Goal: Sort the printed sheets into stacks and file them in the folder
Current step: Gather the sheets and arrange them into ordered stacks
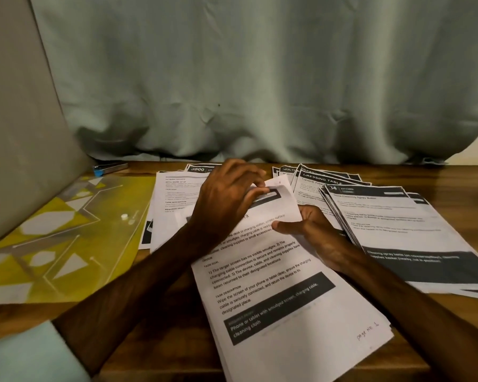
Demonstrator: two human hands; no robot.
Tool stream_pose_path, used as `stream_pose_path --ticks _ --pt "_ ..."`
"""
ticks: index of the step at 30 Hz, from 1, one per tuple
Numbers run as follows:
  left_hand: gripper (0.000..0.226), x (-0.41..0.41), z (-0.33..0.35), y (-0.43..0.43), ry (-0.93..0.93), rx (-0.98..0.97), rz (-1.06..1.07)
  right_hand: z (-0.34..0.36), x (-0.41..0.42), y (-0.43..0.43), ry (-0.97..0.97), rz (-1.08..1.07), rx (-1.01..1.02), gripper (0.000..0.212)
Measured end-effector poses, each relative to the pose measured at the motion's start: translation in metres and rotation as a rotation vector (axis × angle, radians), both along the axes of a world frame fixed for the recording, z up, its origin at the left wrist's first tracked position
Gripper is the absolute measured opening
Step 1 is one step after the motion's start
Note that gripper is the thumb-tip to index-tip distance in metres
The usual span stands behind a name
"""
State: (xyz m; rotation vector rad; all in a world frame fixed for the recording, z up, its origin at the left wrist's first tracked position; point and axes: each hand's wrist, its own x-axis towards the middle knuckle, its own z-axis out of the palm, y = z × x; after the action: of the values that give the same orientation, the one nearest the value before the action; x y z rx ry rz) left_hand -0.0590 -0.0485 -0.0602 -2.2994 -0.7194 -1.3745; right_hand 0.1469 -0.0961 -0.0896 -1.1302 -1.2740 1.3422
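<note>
At table [453, 176] centre, left hand [229, 197]: fingers pinch the curled corner of the top white printed sheet [273, 285].
Right hand [312, 232]: fingers grip its right edge.
Care: lift only 1 sheet.

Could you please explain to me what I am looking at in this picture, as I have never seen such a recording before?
There is no machine here. A person wears one camera on the head, looking forward and down, so you see their own two arms. On the wooden table lie stacks of printed sheets: a front stack, a right stack and a rear stack. A yellow patterned folder lies at the left, with a small blue-and-silver object behind it that I cannot identify. The left hand pinches the upper end of the top sheet, which curls up off the front stack, while the right hand grips its right edge.
</note>
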Motion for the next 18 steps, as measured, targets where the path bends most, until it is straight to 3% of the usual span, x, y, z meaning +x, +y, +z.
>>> stream_pose_path --ticks 8,18 --pt "0.018 -0.0027 -0.0003 0.0041 0.040 0.010 0.042 0.0009 -0.0005 -0.0005 -0.060 0.003 0.009 0.024" --pt "0.014 -0.0026 0.0023 0.0046 0.038 0.029 0.004 -0.0006 0.0007 0.0004 -0.050 0.033 0.013 0.031"
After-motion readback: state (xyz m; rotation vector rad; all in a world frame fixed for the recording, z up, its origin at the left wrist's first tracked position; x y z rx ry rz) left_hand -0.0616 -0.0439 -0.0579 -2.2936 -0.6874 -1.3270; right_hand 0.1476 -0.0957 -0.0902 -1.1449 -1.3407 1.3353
